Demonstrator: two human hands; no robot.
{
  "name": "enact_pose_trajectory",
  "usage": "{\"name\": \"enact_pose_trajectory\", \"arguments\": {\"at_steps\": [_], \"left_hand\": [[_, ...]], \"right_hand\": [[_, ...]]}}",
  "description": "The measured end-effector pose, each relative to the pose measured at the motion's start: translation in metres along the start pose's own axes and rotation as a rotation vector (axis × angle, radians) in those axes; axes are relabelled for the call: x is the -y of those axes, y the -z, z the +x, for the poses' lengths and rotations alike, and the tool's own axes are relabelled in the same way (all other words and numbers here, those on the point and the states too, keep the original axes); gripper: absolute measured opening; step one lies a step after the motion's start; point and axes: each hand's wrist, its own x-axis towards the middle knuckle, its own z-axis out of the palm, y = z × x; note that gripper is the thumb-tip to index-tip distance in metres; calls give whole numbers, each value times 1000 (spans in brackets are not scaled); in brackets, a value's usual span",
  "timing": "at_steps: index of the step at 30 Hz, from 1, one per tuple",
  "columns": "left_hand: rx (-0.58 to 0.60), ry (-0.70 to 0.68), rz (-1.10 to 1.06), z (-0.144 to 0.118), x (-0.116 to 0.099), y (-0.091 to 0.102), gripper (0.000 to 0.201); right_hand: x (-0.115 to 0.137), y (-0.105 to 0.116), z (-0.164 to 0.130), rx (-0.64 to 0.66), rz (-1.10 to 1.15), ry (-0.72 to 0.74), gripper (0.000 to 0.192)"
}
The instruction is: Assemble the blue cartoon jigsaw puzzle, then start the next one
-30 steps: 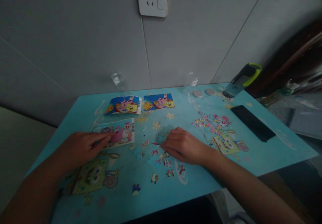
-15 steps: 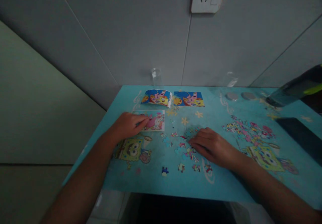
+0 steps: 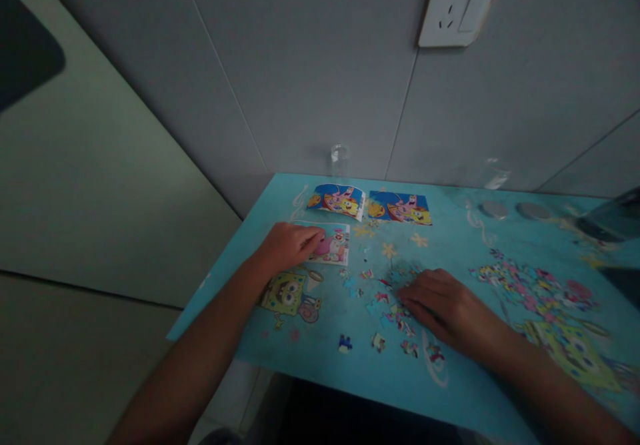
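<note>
My left hand (image 3: 289, 246) lies flat on a pink cartoon picture card (image 3: 334, 247) near the left side of the blue cartoon-printed table (image 3: 450, 378). My right hand (image 3: 445, 303) rests palm down on a scatter of small loose puzzle pieces (image 3: 385, 311) in the middle, its fingers spread over them. A single dark blue piece (image 3: 344, 344) lies apart near the front edge. Neither hand grips anything that I can see.
Two blue picture cards (image 3: 337, 200) (image 3: 400, 207) lie at the back by the wall. Two clear small cups (image 3: 339, 160) (image 3: 493, 177) and two grey round lids (image 3: 493, 209) stand behind. A pile of colourful pieces (image 3: 530, 283) lies right. A wall socket (image 3: 457, 5) hangs above.
The view has swung left and tilted, so the table sits further right in frame. Both hands stay on the card and the pieces in much the same pose.
</note>
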Motion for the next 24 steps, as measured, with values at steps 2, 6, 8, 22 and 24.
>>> {"name": "enact_pose_trajectory", "arguments": {"at_steps": [2, 6, 8, 22, 24], "left_hand": [[-3, -2, 9, 0, -1, 0, 34], [1, -14, 16, -1, 1, -1, 33], [5, -20, 15, -1, 2, -2, 33], [-28, -46, -27, -1, 3, -2, 33], [-40, -51, -31, 0, 4, -3, 32]], "right_hand": [[0, 0, -1, -10, 9, 12, 21], [-4, 0, -4, -5, -6, 21, 23], [-7, 0, -6, -12, -22, 14, 24], [-12, 1, -5, 0, -16, -41, 22], [-11, 2, -4, 1, -21, -40, 22]]}}
